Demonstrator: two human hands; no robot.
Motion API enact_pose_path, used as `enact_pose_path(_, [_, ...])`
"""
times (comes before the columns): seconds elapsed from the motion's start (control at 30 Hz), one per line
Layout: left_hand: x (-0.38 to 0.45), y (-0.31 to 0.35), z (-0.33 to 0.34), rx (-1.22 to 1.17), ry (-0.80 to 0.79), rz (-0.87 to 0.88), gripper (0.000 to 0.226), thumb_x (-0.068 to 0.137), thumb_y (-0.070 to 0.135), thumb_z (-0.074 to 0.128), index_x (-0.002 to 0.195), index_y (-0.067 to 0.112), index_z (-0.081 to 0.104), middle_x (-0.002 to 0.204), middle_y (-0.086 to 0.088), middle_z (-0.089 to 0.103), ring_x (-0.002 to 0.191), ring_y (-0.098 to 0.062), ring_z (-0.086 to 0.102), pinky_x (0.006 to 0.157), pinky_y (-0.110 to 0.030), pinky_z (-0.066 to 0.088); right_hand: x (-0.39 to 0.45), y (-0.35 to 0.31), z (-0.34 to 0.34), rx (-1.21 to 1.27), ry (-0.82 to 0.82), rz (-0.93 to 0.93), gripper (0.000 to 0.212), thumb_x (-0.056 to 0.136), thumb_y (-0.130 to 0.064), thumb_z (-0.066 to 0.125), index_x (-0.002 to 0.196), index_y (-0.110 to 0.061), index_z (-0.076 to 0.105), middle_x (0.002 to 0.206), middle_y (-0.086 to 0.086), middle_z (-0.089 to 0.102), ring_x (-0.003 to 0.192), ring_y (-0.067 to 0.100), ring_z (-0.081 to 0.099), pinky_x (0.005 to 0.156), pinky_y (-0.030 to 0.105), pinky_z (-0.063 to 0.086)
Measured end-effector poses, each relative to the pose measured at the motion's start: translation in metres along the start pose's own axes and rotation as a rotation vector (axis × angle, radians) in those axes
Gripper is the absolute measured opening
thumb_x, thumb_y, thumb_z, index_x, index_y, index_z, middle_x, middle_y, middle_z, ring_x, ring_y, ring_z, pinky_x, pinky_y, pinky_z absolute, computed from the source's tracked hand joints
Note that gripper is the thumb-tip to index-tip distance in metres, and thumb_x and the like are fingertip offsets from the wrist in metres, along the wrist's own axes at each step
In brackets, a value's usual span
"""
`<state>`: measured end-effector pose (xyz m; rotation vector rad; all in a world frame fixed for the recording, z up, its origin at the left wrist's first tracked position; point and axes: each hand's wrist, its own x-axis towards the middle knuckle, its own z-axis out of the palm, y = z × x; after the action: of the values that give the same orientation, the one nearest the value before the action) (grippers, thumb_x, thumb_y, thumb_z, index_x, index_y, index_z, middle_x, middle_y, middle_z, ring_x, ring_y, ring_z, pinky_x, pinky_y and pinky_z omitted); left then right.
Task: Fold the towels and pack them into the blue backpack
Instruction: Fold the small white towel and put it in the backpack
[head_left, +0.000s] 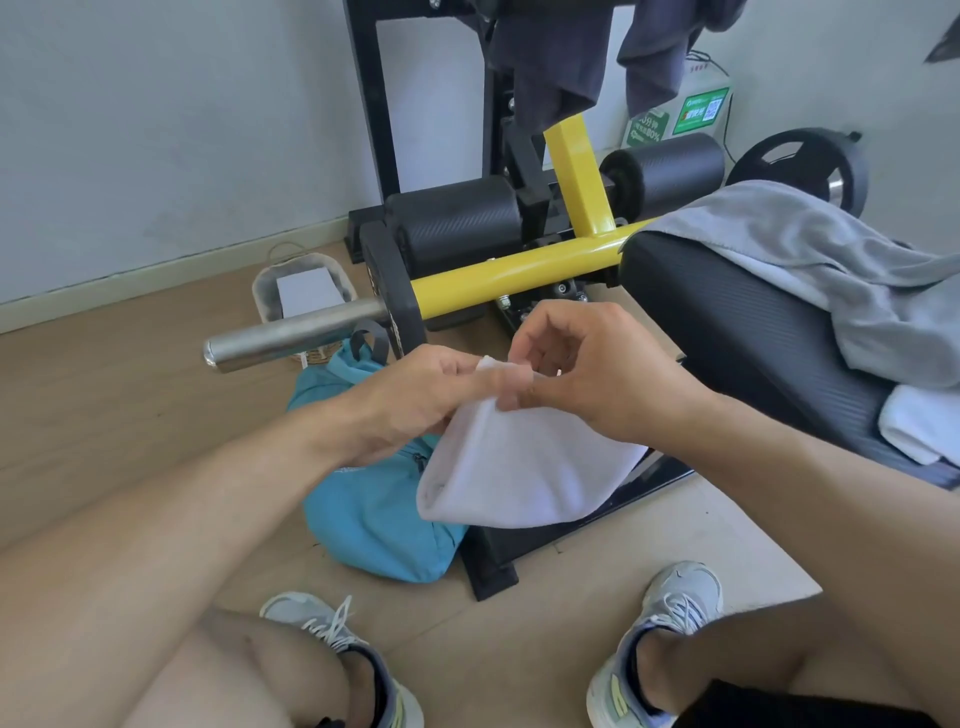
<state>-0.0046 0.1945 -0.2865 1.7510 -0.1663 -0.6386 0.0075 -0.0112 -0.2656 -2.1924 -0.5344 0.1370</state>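
Note:
A white towel hangs folded in the air between my knees, held by its top edge. My left hand grips that edge from the left and my right hand pinches it from the right, fingertips meeting. Below and behind the towel, the blue backpack lies on the floor against the machine base. A large grey towel is draped over the black bench pad, and another white towel lies folded on the pad at the right.
A yellow and black gym machine stands ahead with a steel bar sticking out to the left. A small basket sits on the wooden floor by the wall. Dark clothes hang from the frame. My shoes are below.

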Motion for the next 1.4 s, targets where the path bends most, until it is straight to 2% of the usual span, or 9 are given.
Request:
enact_pose_path(0.17, [0.001, -0.003, 0.001, 0.039, 0.022, 0.01, 0.052, 0.068, 0.051, 0.084, 0.109, 0.019, 0.079, 0.107, -0.005, 0.079, 0.105, -0.026, 0.075, 0.104, -0.053, 0.052, 0.003, 0.005, -0.006, -0.087, -0.045, -0.009, 0.045, 0.07, -0.035, 0.091, 0.106, -0.037, 0.063, 0.094, -0.018, 0.064, 0.083, -0.001, 0.059, 0.068, 0.015, 0.048])
enact_pose_path(0.3, [0.001, -0.005, -0.004, -0.006, -0.02, 0.021, 0.042, 0.081, 0.039, 0.073, 0.113, 0.012, 0.077, 0.11, -0.011, 0.078, 0.103, -0.026, 0.073, 0.102, -0.05, 0.053, 0.004, 0.013, -0.019, -0.33, -0.403, 0.085, 0.098, 0.065, -0.048, 0.092, 0.148, -0.047, 0.038, 0.132, -0.035, 0.046, 0.115, -0.011, 0.045, 0.087, 0.006, 0.035])
enact_pose_path(0.4, [0.001, -0.01, -0.01, -0.045, -0.055, 0.047, 0.04, 0.086, 0.029, 0.07, 0.118, 0.006, 0.073, 0.115, -0.016, 0.076, 0.105, -0.028, 0.072, 0.099, -0.045, 0.054, 0.001, 0.023, -0.021, -0.363, -0.534, 0.149, 0.08, 0.069, -0.047, 0.09, 0.138, -0.045, 0.049, 0.126, -0.028, 0.057, 0.113, -0.001, 0.056, 0.096, 0.023, 0.05])
enact_pose_path(0.57, [0.002, -0.011, -0.015, -0.076, -0.067, 0.079, 0.036, 0.088, 0.023, 0.068, 0.122, 0.011, 0.072, 0.119, -0.013, 0.075, 0.114, -0.031, 0.07, 0.1, -0.037, 0.056, 0.002, 0.026, -0.025, -0.45, -0.434, 0.166, 0.032, 0.079, -0.04, 0.083, 0.105, -0.034, 0.066, 0.101, -0.015, 0.066, 0.094, 0.008, 0.062, 0.09, 0.04, 0.056])
enact_pose_path(0.77, [0.005, -0.01, -0.021, -0.165, 0.12, 0.086, 0.025, 0.092, 0.024, 0.063, 0.112, 0.015, 0.077, 0.113, -0.012, 0.075, 0.101, -0.024, 0.07, 0.089, -0.035, 0.057, -0.001, 0.023, -0.019, -0.398, -0.393, 0.139, 0.047, 0.078, -0.049, 0.081, 0.118, -0.038, 0.059, 0.109, -0.018, 0.064, 0.098, 0.006, 0.06, 0.086, 0.029, 0.054])
enact_pose_path(0.93, [0.006, -0.01, -0.022, -0.168, 0.206, 0.053, 0.024, 0.097, 0.035, 0.06, 0.107, 0.021, 0.077, 0.104, -0.007, 0.074, 0.096, -0.02, 0.068, 0.082, -0.03, 0.055, 0.006, 0.022, -0.021, -0.288, -0.349, 0.147, 0.024, 0.091, -0.04, 0.072, 0.113, -0.032, 0.066, 0.107, -0.014, 0.07, 0.097, 0.006, 0.066, 0.09, 0.034, 0.057])
enact_pose_path(1.07, [0.004, -0.013, -0.03, -0.172, 0.1, 0.021, 0.036, 0.071, 0.045, 0.085, 0.104, 0.033, 0.078, 0.114, 0.0, 0.077, 0.103, -0.017, 0.073, 0.088, -0.031, 0.059, 0.006, 0.019, -0.031, -0.07, -0.311, 0.174, 0.017, 0.092, -0.029, 0.073, 0.107, -0.024, 0.068, 0.101, -0.006, 0.074, 0.075, -0.004, 0.067, 0.062, 0.014, 0.052])
enact_pose_path(1.17, [-0.001, -0.015, -0.031, -0.08, 0.038, -0.064, 0.034, 0.07, 0.034, 0.08, 0.102, 0.024, 0.078, 0.11, 0.001, 0.079, 0.103, -0.017, 0.074, 0.085, -0.028, 0.06, 0.006, 0.02, -0.036, 0.089, -0.262, 0.215, 0.019, 0.091, -0.024, 0.075, 0.107, -0.015, 0.068, 0.102, -0.001, 0.077, 0.086, 0.006, 0.074, 0.074, 0.02, 0.06])
enact_pose_path(1.4, [-0.004, -0.011, -0.03, 0.043, 0.037, -0.078, 0.037, 0.078, 0.03, 0.078, 0.11, 0.012, 0.075, 0.107, -0.001, 0.079, 0.101, -0.019, 0.075, 0.084, -0.026, 0.06, 0.003, 0.021, -0.037, 0.222, -0.347, 0.287, 0.032, 0.082, -0.027, 0.081, 0.104, -0.011, 0.065, 0.096, 0.0, 0.077, 0.077, 0.008, 0.072, 0.06, 0.015, 0.052])
